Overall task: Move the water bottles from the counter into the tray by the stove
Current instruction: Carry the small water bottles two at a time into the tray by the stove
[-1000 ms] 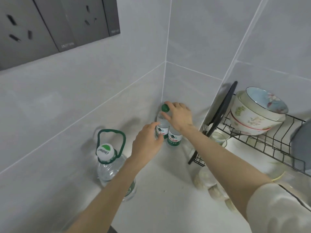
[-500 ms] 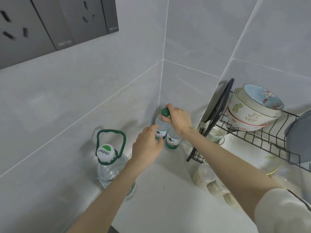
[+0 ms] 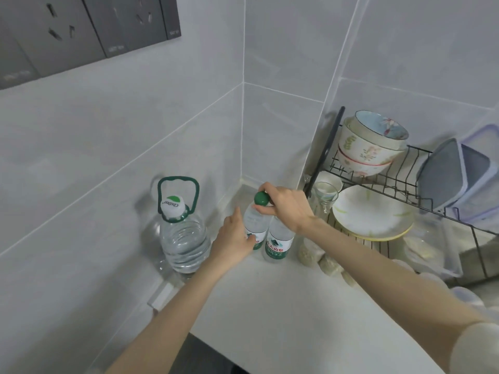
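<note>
Grey-tiled kitchen corner, pale white counter (image 3: 272, 306) running into it.

Right hand (image 3: 290, 209): index finger arched over the cap and thumb under it, pinching the top of a small clear plastic water bottle with a green cap and green label (image 3: 253, 225). The palm lies over the top of a second small clear bottle with the same green label (image 3: 278, 244); its cap is hidden, so whether the hand grips it too cannot be told.

Left hand (image 3: 233, 240): fingers curled round the lower body of the green-capped bottle at the label band, thumb pointing up along its side.

Both bottles upright on the counter, touching side by side, deep in the corner.

Just left of them, a large clear water jug with a white-and-green lid and green carry handle (image 3: 183, 238), against the left wall.

Right of them, low jars of pale grains (image 3: 310, 253), then a black wire dish rack (image 3: 399, 182) holding stacked floral ceramic bowls (image 3: 370, 147), a white plate (image 3: 372, 214), a clear glass cup (image 3: 325, 194) and grey plastic box lids (image 3: 445, 174).

Dark grey socket panels (image 3: 94, 28) high on the left wall.
</note>
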The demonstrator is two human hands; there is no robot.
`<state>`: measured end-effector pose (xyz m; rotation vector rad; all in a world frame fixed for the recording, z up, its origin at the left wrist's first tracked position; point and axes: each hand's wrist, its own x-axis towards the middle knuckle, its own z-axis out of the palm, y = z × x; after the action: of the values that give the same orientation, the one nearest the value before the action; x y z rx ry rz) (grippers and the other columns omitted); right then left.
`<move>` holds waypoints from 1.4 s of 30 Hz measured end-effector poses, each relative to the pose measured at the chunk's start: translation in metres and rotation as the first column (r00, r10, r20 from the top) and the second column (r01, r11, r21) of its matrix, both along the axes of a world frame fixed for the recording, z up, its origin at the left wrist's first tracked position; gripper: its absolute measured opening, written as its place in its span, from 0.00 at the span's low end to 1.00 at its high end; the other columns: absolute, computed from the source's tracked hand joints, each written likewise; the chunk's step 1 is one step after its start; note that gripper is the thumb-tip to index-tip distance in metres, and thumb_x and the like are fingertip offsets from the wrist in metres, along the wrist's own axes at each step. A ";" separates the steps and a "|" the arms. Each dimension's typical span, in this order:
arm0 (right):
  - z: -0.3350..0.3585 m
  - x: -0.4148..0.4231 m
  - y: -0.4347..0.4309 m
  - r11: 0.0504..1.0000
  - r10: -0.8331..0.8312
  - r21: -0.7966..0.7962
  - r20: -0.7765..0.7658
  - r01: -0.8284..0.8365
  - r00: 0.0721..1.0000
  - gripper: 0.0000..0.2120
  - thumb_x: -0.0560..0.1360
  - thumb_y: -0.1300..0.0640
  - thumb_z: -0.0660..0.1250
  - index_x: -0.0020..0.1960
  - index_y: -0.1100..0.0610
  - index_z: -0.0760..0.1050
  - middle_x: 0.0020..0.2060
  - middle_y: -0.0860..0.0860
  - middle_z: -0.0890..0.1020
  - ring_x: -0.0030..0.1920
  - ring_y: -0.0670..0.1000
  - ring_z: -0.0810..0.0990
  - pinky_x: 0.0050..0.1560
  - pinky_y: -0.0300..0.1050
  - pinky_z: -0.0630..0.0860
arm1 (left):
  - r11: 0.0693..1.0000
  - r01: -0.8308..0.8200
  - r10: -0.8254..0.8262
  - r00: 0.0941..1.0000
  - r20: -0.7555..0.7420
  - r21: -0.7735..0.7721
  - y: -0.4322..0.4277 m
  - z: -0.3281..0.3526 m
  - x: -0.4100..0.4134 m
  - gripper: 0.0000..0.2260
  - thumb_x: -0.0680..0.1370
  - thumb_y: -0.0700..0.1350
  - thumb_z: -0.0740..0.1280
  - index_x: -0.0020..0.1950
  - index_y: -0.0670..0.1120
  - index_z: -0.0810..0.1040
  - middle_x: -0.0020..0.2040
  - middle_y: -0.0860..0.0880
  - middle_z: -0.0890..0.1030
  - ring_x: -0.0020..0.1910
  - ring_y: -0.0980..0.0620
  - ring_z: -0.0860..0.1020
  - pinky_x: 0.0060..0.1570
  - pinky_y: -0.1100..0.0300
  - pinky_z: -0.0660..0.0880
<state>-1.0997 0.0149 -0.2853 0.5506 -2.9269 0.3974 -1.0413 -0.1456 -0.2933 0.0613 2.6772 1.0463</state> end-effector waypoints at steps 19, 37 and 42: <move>-0.013 0.069 0.016 0.989 -0.042 -0.146 -0.061 0.032 0.997 0.18 0.75 0.40 0.65 0.61 0.46 0.72 0.37 0.42 0.73 0.37 0.44 0.70 0.34 0.43 0.71 | 0.971 0.119 -0.147 0.981 0.123 0.209 -0.019 -0.044 0.019 0.40 0.73 0.39 0.72 0.78 0.46 0.53 0.76 0.48 0.60 0.74 0.50 0.62 0.71 0.53 0.61; -0.032 0.105 0.045 0.772 -0.178 -0.542 0.318 0.333 0.931 0.40 0.64 0.45 0.77 0.70 0.44 0.61 0.54 0.43 0.77 0.52 0.47 0.73 0.52 0.40 0.70 | 0.909 0.010 -0.038 0.998 0.058 0.417 0.002 -0.081 -0.005 0.31 0.66 0.37 0.77 0.66 0.46 0.69 0.60 0.50 0.77 0.60 0.49 0.75 0.61 0.54 0.72; -0.057 0.118 0.048 0.677 -0.172 -0.565 0.503 0.472 0.847 0.39 0.61 0.52 0.81 0.66 0.49 0.65 0.55 0.41 0.74 0.58 0.47 0.74 0.58 0.44 0.73 | 0.919 0.013 -0.051 0.995 0.085 0.394 0.005 -0.087 -0.011 0.28 0.66 0.40 0.78 0.61 0.49 0.70 0.57 0.52 0.77 0.59 0.51 0.75 0.58 0.55 0.73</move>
<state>-0.9815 0.0632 -0.3424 -0.2105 -2.8174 1.6016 -1.0519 -0.1401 -0.3804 0.1287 2.3348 1.5213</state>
